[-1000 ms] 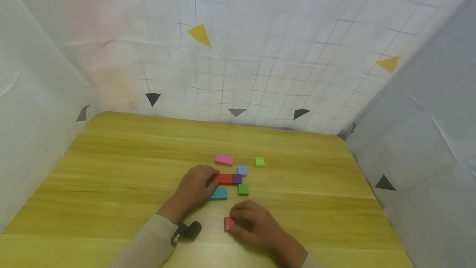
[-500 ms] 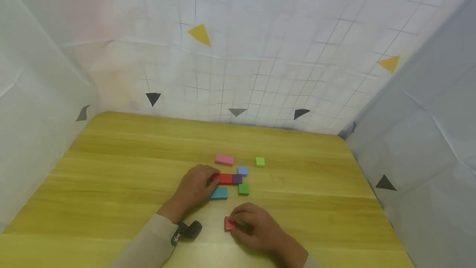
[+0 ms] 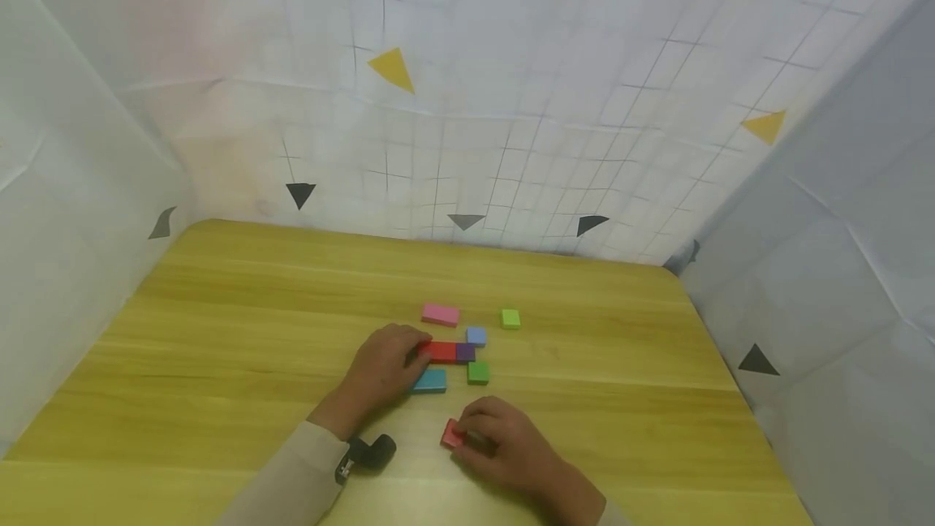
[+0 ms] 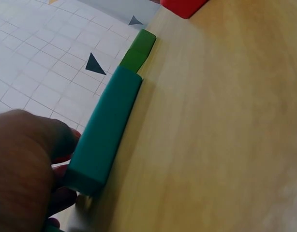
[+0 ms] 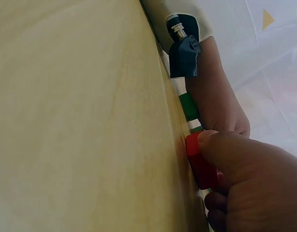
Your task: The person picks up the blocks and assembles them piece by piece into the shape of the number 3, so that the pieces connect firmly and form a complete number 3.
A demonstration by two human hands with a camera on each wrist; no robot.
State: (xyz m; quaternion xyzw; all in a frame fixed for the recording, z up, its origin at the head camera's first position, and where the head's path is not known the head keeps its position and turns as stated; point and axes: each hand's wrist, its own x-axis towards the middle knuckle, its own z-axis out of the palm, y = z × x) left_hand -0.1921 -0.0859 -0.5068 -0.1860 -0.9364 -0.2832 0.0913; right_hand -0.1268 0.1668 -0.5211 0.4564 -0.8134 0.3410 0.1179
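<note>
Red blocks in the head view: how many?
2: small red block in the right hand, long red block between the left hand and purple block. More may hide under the hands.

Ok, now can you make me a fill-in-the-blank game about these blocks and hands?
1. The right hand pinches a little block coloured ____.
2. The left hand grips the long red block, and in line at its right end is something coloured ____.
3. In the head view, the block farthest right is light ____.
4. A black device shows on the ____ wrist.

Missing words: red; purple; green; left.
</note>
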